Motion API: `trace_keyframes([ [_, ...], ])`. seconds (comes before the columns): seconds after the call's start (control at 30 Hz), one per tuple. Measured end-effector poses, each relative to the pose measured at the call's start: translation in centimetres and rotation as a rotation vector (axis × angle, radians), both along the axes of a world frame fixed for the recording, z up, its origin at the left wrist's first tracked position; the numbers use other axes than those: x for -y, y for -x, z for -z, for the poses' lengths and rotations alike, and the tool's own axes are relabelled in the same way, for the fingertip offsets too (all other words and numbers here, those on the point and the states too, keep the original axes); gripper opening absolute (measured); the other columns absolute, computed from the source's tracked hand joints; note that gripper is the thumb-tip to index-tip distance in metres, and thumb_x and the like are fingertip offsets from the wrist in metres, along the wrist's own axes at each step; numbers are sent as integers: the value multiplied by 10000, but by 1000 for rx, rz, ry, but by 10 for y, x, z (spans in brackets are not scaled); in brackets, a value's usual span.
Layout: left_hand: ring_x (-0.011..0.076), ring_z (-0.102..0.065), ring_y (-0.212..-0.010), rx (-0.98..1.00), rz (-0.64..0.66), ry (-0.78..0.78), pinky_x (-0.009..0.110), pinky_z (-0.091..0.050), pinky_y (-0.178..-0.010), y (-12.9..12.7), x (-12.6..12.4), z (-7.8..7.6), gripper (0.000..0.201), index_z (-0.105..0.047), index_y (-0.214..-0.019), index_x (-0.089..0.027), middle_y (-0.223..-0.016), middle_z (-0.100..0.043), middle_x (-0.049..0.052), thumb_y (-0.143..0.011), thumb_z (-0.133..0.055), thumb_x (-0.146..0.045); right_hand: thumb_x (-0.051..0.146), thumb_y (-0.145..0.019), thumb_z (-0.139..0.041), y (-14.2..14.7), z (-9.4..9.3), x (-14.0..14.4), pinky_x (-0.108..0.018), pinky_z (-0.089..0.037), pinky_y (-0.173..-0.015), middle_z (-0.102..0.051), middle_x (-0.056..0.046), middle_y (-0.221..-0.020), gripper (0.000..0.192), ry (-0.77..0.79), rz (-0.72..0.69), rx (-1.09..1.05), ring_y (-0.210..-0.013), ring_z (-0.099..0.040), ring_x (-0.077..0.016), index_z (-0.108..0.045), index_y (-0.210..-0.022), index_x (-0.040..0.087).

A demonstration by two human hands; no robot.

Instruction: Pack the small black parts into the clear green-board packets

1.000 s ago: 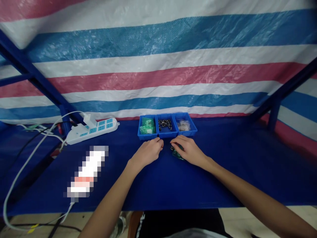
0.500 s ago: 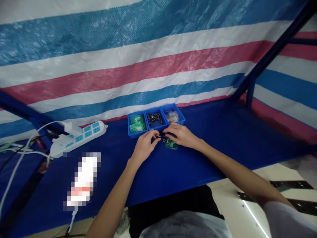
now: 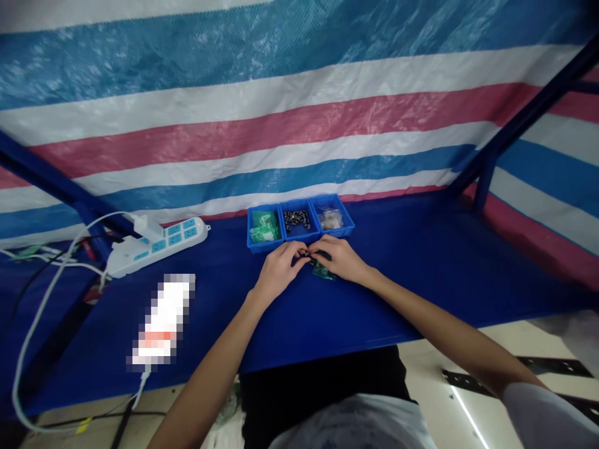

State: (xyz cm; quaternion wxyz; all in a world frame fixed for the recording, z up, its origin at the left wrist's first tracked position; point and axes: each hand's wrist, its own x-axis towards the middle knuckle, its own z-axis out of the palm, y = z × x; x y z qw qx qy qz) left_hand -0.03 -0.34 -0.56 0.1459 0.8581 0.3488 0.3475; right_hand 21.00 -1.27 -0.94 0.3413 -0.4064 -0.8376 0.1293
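Note:
My left hand (image 3: 281, 268) is closed in a pinch, with a small dark part (image 3: 307, 254) at its fingertips. From the other side my right hand (image 3: 344, 259) meets it, thumb and fingers also pinched at the same spot. The fingers mostly hide what lies between them, so the part's shape is unclear. Just under my right fingers a green packet (image 3: 324, 272) lies on the blue table. Directly behind my hands stands the middle blue bin (image 3: 300, 236), holding several small black and silver parts (image 3: 296, 219).
Left of it, another blue bin holds green packets (image 3: 264, 227); the right one holds clear bags (image 3: 331, 218). A white power strip (image 3: 161, 246) with plugs and cables sits at the left, above a blurred-out device (image 3: 163, 318) on a cable. Striped sheeting (image 3: 299, 125) hangs behind.
My hands have come together, and the fingertips now meet at the small dark part. The whole view has shifted slightly.

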Motion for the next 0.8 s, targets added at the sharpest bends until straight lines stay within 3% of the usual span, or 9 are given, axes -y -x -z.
trace_keyframes([
  [0.23, 117, -641, -688, 127, -10, 75, 231, -520, -637, -2, 1, -3, 154, -631, -957, -202, -836, -691, -2, -897, -698, -327, 212, -965, -558, 3, -10, 1, -335, -506, -780, -718, -76, -937, 169, -34, -27, 58, -904, -635, -215, -714, -1026, 193],
  [0.4, 116, -634, -694, 181, -5, 17, 238, -524, -666, -2, 0, -5, 99, -655, -890, -194, -824, -692, -5, -889, -706, -279, 195, -969, -540, 8, -12, 0, -345, -503, -766, -720, -74, -912, 172, -73, -30, 67, -871, -625, -217, -708, -1001, 174],
  [0.6, 123, -662, -763, 124, 8, 0, 243, -553, -717, -1, -1, -4, 97, -657, -979, -195, -913, -706, 9, -895, -658, -148, 230, -966, -556, 7, -4, 1, -349, -515, -782, -722, -79, -932, 161, -116, 28, 7, -883, -633, -216, -709, -988, 184],
  [0.8, 146, -675, -829, 69, 4, -49, 280, -567, -783, 0, -1, -4, 112, -662, -1005, -193, -946, -712, 27, -928, -599, -143, 241, -989, -516, 7, -1, 5, -368, -517, -796, -715, -95, -956, 199, -119, 25, 32, -906, -618, -231, -700, -1029, 177],
])
